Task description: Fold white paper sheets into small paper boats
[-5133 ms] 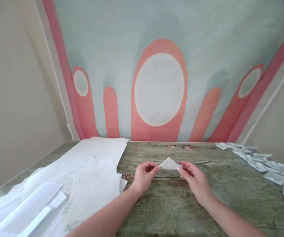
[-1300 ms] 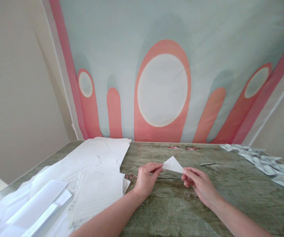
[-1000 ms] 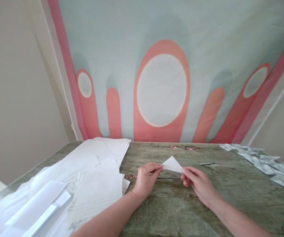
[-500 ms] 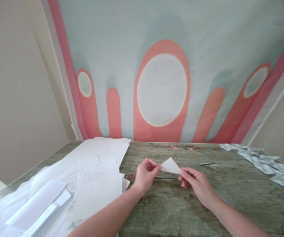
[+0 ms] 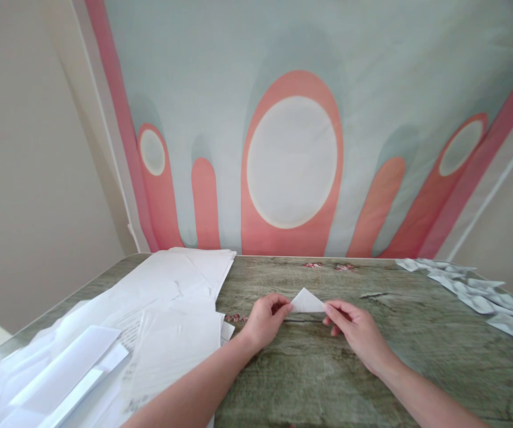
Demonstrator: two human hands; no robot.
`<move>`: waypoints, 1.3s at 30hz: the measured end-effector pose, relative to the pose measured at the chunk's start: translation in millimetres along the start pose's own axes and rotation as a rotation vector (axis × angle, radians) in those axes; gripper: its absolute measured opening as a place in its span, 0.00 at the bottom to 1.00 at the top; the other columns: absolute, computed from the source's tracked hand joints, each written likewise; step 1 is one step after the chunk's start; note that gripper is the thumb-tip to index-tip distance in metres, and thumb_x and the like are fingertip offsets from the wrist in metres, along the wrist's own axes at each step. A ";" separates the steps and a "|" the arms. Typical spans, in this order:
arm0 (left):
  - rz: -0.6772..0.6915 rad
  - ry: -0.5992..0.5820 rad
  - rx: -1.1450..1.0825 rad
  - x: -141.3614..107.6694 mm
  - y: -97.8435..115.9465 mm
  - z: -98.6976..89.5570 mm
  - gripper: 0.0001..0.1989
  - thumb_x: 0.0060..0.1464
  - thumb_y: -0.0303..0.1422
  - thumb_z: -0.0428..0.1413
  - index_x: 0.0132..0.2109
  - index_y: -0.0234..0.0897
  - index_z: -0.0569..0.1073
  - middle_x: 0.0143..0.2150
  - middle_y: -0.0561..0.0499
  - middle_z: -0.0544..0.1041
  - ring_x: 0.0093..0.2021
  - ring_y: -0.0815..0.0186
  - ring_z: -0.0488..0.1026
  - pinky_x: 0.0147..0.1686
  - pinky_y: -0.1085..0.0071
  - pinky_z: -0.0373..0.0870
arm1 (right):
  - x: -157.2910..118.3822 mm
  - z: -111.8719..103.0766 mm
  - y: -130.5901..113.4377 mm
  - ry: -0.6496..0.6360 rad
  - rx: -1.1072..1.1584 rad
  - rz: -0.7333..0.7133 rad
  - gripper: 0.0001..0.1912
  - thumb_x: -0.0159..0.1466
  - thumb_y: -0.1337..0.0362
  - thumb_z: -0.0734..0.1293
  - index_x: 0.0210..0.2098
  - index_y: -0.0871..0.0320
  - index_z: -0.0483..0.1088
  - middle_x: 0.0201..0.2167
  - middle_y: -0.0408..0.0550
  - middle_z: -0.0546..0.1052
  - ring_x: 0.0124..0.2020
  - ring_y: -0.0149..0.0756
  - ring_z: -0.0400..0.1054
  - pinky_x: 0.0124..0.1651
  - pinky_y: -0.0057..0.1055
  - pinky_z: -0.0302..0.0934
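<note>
A small white paper folded into a triangle point(image 5: 307, 301) is held over the wood-patterned table, its peak pointing away from me. My left hand point(image 5: 267, 319) pinches its left corner between thumb and fingers. At the opposite corner, my right hand point(image 5: 353, 330) grips the paper between thumb and forefinger. The fingertips cover both corners of the triangle.
To the left, large white sheets point(image 5: 162, 279) lie in a loose pile, with smaller sheets point(image 5: 180, 345) and folded strips point(image 5: 69, 368) on top. Several folded white paper pieces point(image 5: 474, 294) line the table's right side. A patterned backdrop point(image 5: 220, 119) rises behind the table point(image 5: 327, 386).
The folded paper has tilted, so its peak sits slightly lower and farther left, and its lower edge is more level. My left hand has dipped slightly; both hands keep their hold.
</note>
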State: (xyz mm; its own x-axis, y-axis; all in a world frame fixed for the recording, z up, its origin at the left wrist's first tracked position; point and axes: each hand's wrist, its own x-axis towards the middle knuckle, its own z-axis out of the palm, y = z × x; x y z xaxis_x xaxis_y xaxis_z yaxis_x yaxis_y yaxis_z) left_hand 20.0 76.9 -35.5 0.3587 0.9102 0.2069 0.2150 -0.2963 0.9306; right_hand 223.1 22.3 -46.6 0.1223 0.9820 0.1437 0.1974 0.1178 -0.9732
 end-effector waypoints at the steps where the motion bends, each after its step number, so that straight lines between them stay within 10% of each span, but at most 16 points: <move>1: 0.000 0.000 0.011 0.1 -1.0 0.2 0.08 0.50 0.35 0.54 0.30 0.34 0.73 0.25 0.53 0.71 0.27 0.67 0.65 0.28 0.74 0.60 | 0.2 0.1 -0.4 -0.002 -0.003 -0.007 0.17 0.58 0.51 0.64 0.33 0.59 0.72 0.25 0.44 0.73 0.22 0.30 0.63 0.25 0.26 0.59; 39: -0.075 0.070 -0.257 1.9 -6.7 4.2 0.12 0.47 0.30 0.57 0.40 0.34 0.66 0.24 0.53 0.75 0.28 0.67 0.73 0.30 0.74 0.65 | 6.5 -3.0 8.4 0.038 -0.037 0.087 0.19 0.56 0.48 0.64 0.31 0.60 0.69 0.21 0.41 0.69 0.21 0.31 0.64 0.28 0.28 0.58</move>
State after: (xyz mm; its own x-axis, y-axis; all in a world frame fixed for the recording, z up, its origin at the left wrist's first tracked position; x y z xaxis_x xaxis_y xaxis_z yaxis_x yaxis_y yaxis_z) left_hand 23.0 79.4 -42.6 0.2853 0.9471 0.1468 -0.0025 -0.1525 0.9883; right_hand 228.5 29.2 -53.3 0.1777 0.9819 0.0660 0.2200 0.0257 -0.9752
